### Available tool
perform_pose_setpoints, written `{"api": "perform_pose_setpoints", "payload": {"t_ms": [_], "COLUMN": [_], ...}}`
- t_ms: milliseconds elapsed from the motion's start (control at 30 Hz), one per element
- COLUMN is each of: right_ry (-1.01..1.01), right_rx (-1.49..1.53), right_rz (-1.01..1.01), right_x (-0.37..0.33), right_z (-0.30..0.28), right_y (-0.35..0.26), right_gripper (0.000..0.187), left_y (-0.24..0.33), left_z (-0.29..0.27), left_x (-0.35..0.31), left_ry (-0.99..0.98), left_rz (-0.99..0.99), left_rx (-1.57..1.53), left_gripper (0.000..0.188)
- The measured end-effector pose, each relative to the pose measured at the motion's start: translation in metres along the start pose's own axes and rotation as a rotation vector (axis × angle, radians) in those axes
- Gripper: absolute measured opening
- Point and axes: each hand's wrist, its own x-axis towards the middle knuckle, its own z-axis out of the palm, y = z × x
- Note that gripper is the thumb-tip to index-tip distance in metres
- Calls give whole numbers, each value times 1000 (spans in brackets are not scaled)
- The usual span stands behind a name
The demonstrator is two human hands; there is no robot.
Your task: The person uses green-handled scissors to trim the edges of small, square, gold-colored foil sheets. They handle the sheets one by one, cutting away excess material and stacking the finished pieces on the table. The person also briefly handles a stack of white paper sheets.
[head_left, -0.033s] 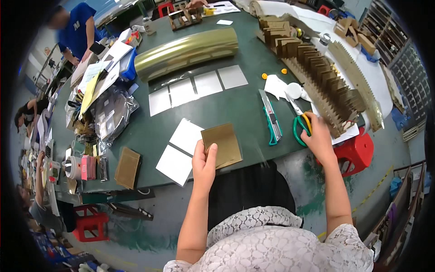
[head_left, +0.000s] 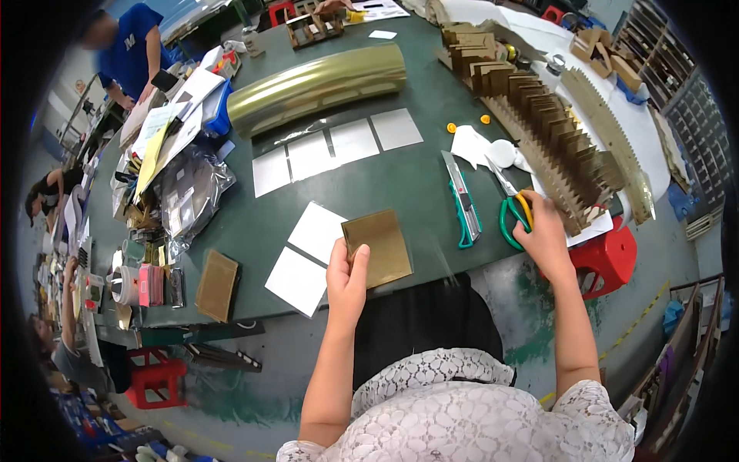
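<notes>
Left hand (head_left: 347,276): I pinch a golden-brown square sheet (head_left: 382,245) edgewise, likely sparing its face.
Right hand (head_left: 543,232): at green-and-yellow-handled metal scissors (head_left: 510,195); closure I can't tell.

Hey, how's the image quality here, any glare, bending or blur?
Head view: bright glare runs along the yellowish roll; head view: the green table curves along its front edge, corners black; head view: the head of the blue-shirted person is blurred, while the scissors and brown sheet look fairly sharp.
</notes>
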Motion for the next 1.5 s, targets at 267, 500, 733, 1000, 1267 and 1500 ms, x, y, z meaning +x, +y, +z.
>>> {"api": "perform_pose_setpoints", "payload": {"t_ms": [267,500,733,1000,1267,1500], "right_ry": [107,-483,-737,-803,-804,-797], "right_rx": [965,1491,1440,1422,1419,1401], "right_rz": [211,410,385,327,381,392], "right_x": [-33,-116,-124,-122,-116,-116], "right_z": [-30,-12,-3,6,2,2], "right_y": [-28,-44,-54,-57,-62,-64], "right_gripper": [54,61,57,59,58,58], "left_y": [14,32,29,28,29,29], "left_z": [6,43,56,54,55,54], "left_x": [4,-24,-33,-33,-31,-30], "left_ry": [97,167,155,143,125,134], "left_rz": [-149,-98,-35,-79,-102,-96], "left_rx": [-177,-6,1,-13,-43,-42], "left_gripper": [32,40,42,40,39,36]}}
